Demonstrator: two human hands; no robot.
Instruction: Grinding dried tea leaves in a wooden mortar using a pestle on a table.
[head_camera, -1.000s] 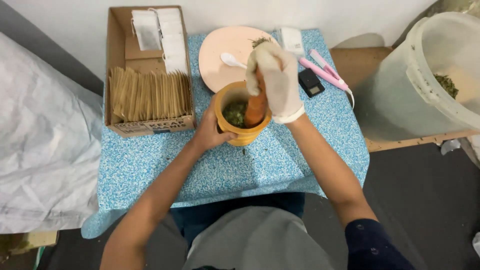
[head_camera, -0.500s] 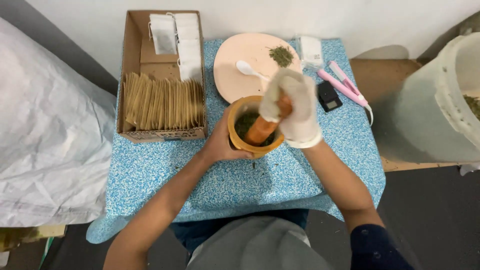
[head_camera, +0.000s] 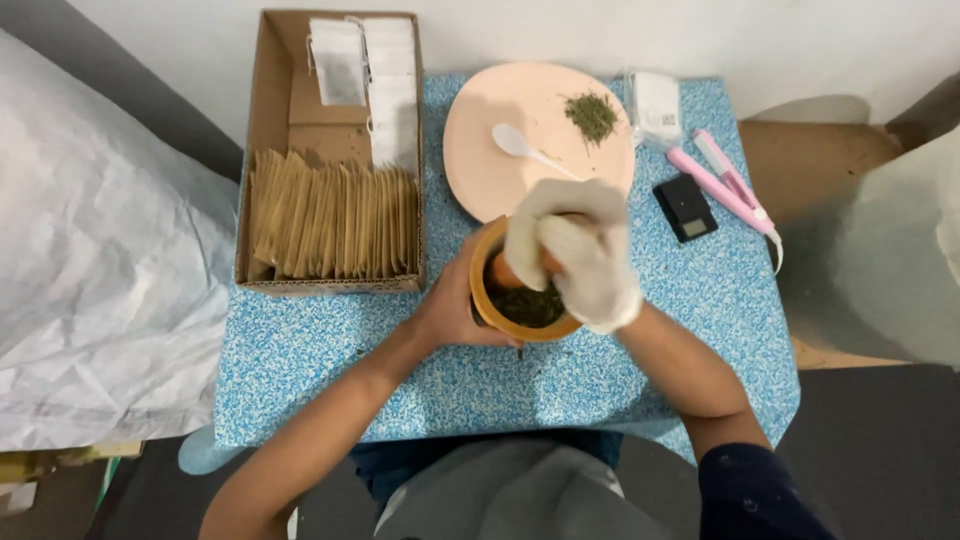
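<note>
Most of the wooden pestle (head_camera: 510, 272) is hidden: the gloved right hand (head_camera: 578, 250) is wrapped tightly around it, and only a short orange-brown stretch shows below the fingers, dipping into the mortar. The yellow-brown mortar (head_camera: 490, 300) sits near the middle of the frame on the blue speckled table (head_camera: 330, 370), and the glove covers its upper right rim. Dark green crushed herbs (head_camera: 528, 306) fill what can be seen of the bowl. The bare left hand (head_camera: 455, 305) is cupped against the mortar's left wall, its fingers passing out of sight around the far side, so the 2 hands meet at the mortar, 1 on its side and 1 above it.

Just above the mortar lies a round peach plate (head_camera: 490, 130) carrying a white spoon (head_camera: 525, 150) and a small heap of green herb (head_camera: 592, 115). At upper left, a cardboard box (head_camera: 268, 150) holds a row of brown paper envelopes (head_camera: 330, 220) and white sachets (head_camera: 365, 75). Right of the plate are a clear packet (head_camera: 655, 105), hard to make out, a small black digital scale (head_camera: 685, 208) and a pink handheld tool (head_camera: 728, 185). A pale container at the right edge is blurred and cut off.
</note>
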